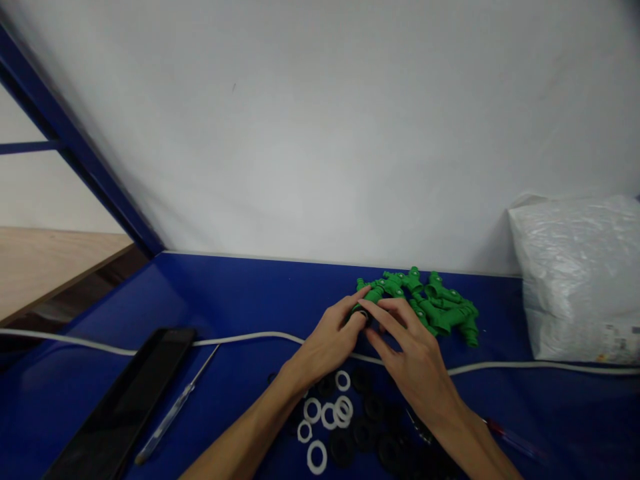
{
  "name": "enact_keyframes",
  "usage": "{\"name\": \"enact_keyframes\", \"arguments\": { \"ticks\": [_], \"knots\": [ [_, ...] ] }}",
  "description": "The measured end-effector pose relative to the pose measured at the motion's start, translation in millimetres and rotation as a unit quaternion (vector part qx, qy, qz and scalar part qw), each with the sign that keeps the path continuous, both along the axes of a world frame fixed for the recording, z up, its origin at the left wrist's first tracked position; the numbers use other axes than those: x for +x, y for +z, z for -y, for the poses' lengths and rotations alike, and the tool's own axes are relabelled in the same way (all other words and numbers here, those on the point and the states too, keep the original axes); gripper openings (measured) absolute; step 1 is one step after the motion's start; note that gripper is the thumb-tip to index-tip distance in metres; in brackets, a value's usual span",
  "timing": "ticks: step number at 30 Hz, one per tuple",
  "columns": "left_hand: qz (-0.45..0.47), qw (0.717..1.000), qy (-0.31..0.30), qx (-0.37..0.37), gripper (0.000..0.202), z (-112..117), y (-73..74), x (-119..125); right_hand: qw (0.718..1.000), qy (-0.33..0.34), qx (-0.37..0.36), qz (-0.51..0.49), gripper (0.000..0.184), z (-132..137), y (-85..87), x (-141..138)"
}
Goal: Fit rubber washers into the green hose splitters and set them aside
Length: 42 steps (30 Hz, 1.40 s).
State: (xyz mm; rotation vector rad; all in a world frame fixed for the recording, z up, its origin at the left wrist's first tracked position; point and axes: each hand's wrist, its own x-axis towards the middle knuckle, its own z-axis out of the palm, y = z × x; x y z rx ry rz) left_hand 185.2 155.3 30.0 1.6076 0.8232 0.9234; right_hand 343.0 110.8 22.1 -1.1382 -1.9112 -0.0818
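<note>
My left hand (335, 337) is closed around a green plastic pipe fitting (374, 295), its thumb pressed near the end that faces me. At that end sits a black ring (362, 310), partly hidden by the fingers. From the right, the fingertips of my right hand (409, 343) pinch at the black ring. Just beyond both hands lies a pile of similar green fittings (450, 313). Below the hands, several white rings (317, 457) and several black rings (341, 447) are scattered on the blue table (230, 293); my right forearm covers part of this area.
A white cable (250, 337) runs across the table behind my wrists. To the left lie a black phone-like device (125, 400) and a thin screwdriver (173, 413). A plastic-wrapped package (580, 280) stands at right, near a pen-like tool (515, 440). A white wall (300, 133) rises behind.
</note>
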Motion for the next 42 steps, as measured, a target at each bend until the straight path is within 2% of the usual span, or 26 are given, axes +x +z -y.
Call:
{"name": "enact_keyframes", "arguments": {
  "ticks": [6,9,12,17,21,25,30,38,42],
  "knots": [
    [0.022,1.000,0.002,-0.006,0.048,-2,2.1,-2,0.999,-0.002,-0.023,-0.048,0.031,-1,4.0,1],
    [0.079,0.995,0.004,-0.058,0.042,-5,1.6,-1,0.995,-0.004,-0.050,-0.084,0.032,-1,9.1,2],
    [0.138,0.980,-0.006,-0.144,0.049,-7,0.6,2,0.993,0.010,-0.056,-0.101,0.031,0,12.7,1],
    [0.203,0.945,-0.020,-0.255,0.054,-7,3.7,5,0.995,0.016,-0.007,-0.097,0.042,5,12.6,-5],
    [0.252,0.919,0.004,-0.304,0.052,-5,7.0,5,0.995,0.000,0.068,-0.069,0.032,7,14.9,-8],
    [0.278,0.913,0.029,-0.298,0.047,-4,5.5,6,0.996,-0.016,0.077,-0.045,0.030,9,17.9,-8],
    [0.301,0.913,0.073,-0.267,0.042,-4,3.4,8,0.997,0.003,0.063,-0.053,0.032,11,18.6,-11],
    [0.335,0.913,0.082,-0.218,0.038,-6,-1.8,10,0.998,0.014,0.032,-0.060,0.037,10,15.5,-16],
    [0.324,0.923,0.091,-0.186,0.040,-8,-6.9,9,0.996,0.021,0.011,-0.087,0.034,11,15.9,-15]
  ]
}}
